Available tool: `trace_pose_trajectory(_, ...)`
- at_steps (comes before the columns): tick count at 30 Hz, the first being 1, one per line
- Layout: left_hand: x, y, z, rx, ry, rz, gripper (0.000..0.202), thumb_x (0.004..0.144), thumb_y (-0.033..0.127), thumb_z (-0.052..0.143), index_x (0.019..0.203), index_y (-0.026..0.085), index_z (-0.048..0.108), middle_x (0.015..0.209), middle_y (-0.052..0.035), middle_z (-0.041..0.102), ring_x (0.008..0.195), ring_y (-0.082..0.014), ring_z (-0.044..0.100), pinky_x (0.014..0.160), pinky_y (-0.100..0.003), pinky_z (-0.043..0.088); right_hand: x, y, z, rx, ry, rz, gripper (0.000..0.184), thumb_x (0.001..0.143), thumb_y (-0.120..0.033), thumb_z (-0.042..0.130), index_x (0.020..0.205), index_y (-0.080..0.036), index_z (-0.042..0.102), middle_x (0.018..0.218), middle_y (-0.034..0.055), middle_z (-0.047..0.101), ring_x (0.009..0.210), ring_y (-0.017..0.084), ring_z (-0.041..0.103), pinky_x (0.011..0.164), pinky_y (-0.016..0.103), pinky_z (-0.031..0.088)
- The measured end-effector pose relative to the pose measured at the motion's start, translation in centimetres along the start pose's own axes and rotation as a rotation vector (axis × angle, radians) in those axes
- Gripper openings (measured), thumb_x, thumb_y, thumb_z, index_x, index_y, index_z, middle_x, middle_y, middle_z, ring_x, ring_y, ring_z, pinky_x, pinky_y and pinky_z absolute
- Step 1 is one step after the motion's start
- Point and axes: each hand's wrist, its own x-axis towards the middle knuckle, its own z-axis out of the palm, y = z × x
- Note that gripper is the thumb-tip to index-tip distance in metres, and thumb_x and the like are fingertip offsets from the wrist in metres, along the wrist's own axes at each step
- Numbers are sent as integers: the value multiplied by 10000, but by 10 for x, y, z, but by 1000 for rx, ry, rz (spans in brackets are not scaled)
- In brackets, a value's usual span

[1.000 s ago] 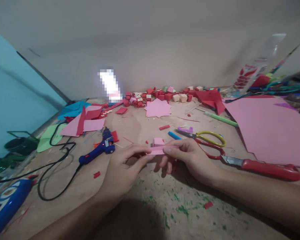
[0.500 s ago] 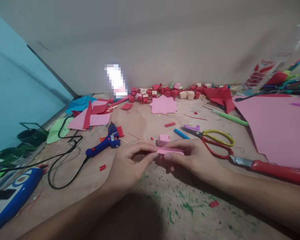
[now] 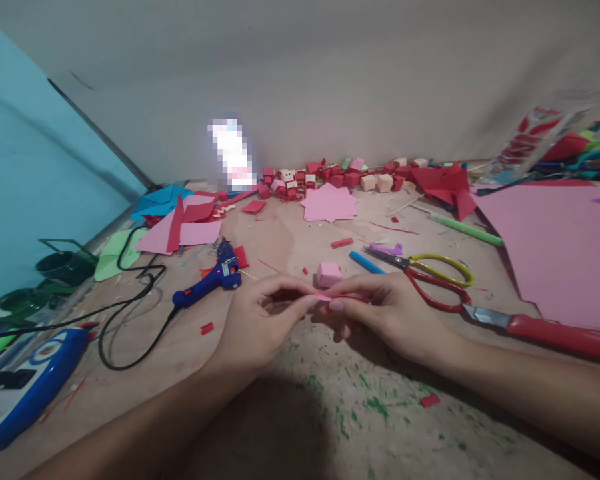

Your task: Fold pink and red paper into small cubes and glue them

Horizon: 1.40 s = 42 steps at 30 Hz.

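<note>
A narrow strip of pink paper (image 3: pixel 324 296) is pinched between my two hands, low over the middle of the table. My left hand (image 3: pixel 265 320) grips its left end between thumb and fingertips. On the other side my right hand (image 3: pixel 380 310) has thumb and forefinger closed on the same strip, and those fingers cover much of it. Just beyond the fingertips sits a small pink paper cube (image 3: pixel 329 274). Scissors (image 3: pixel 410 263) with one yellow and one red handle lie past my right hand, by a blue stick (image 3: pixel 366 262).
A blue glue gun (image 3: pixel 207 283) with a black cord lies at left. A red-handled cutter (image 3: pixel 555 333) and a large pink sheet (image 3: pixel 565 253) lie at right. Small red and pink paper cubes (image 3: pixel 335 177) line the wall beside star-shaped pink paper (image 3: pixel 330 203). A lit phone (image 3: pixel 234 157) leans there.
My hands have come slightly closer together on the pink strip, and less of it shows between them. The camera view has shifted a little; the table things stay put.
</note>
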Motion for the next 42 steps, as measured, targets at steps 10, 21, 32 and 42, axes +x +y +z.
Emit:
trace_pose_trajectory(10,1,-5,-1,-28,-158,-156,148,838,269,743,883,136,786,782,-64,787,691,-168,724,621,-233,578,0,0,-1,-94,-16,-12,179,911,-345,711,920,-202,817,661,21,714,591,165,671,603,300,537)
trace_pose_trajectory(21,2,2,-4,-4,-136,-157,127,841,239,734,787,135,784,646,-29,730,555,-111,619,522,-186,497,0,-3,0,-109,-55,-2,217,932,-367,684,885,-205,820,819,55,769,611,152,641,594,291,521)
trace_pose_trajectory(32,4,0,-4,-5,-188,-155,126,841,240,731,817,128,783,647,-31,729,540,-104,593,513,-189,481,0,-5,1,-116,-53,-1,193,904,-349,711,910,-188,816,786,50,760,618,145,637,579,272,511)
trace_pose_trajectory(42,4,-2,-9,14,-194,-153,178,867,293,725,807,130,766,640,-23,694,546,-106,580,512,-196,458,-2,-6,2,-33,-61,28,183,913,-331,714,927,-175,808,839,54,760,610,123,607,590,258,507)
